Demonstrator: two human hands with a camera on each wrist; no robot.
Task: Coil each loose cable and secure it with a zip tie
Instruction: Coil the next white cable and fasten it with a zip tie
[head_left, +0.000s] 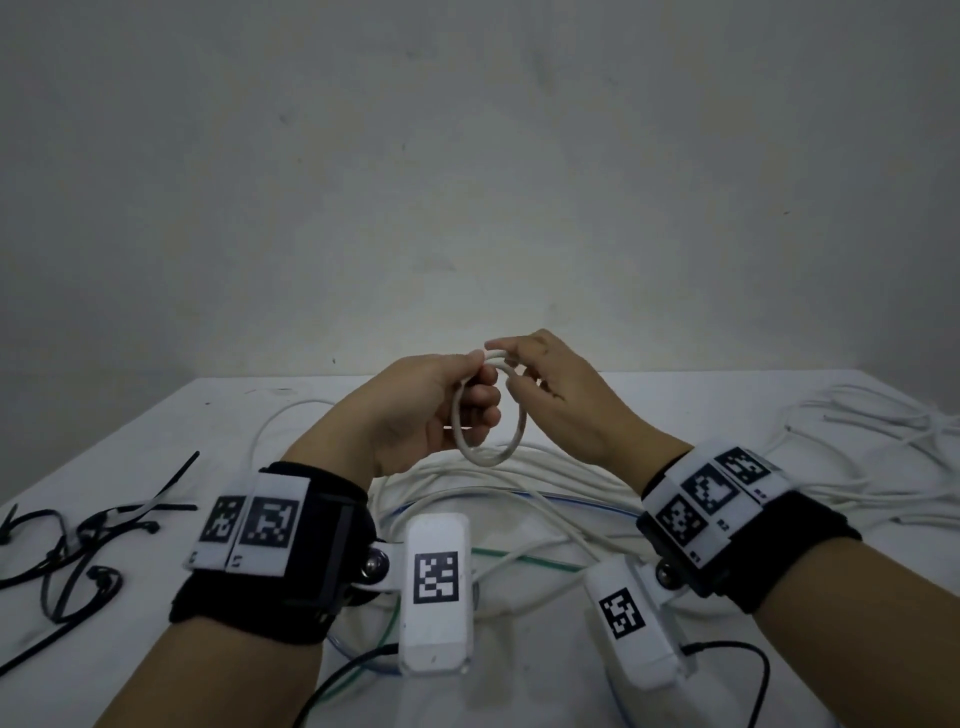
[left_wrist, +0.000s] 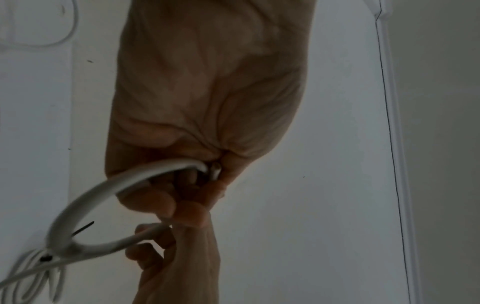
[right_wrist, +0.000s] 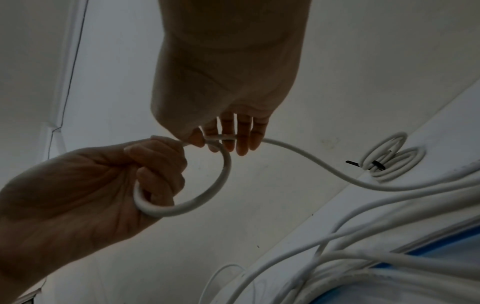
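A white cable is bent into a small loop (head_left: 488, 410) held up above the table. My left hand (head_left: 480, 379) grips the loop's left side, fingers curled through it and thumb pressing on top. At the top of the loop my right hand (head_left: 506, 364) pinches the cable between thumb and fingers. In the right wrist view the loop (right_wrist: 207, 197) continues past my right fingertips (right_wrist: 241, 144) as a loose length (right_wrist: 324, 166) running down to the table. Several black zip ties (head_left: 93, 535) lie at the table's left.
Loose white cables (head_left: 519, 483) lie tangled on the white table (head_left: 234, 415) below my hands, with more at the right (head_left: 857, 441). Thin blue (head_left: 571, 501) and green (head_left: 524, 558) wires run among them. A coiled bundle with a black tie (right_wrist: 389, 160) lies farther off.
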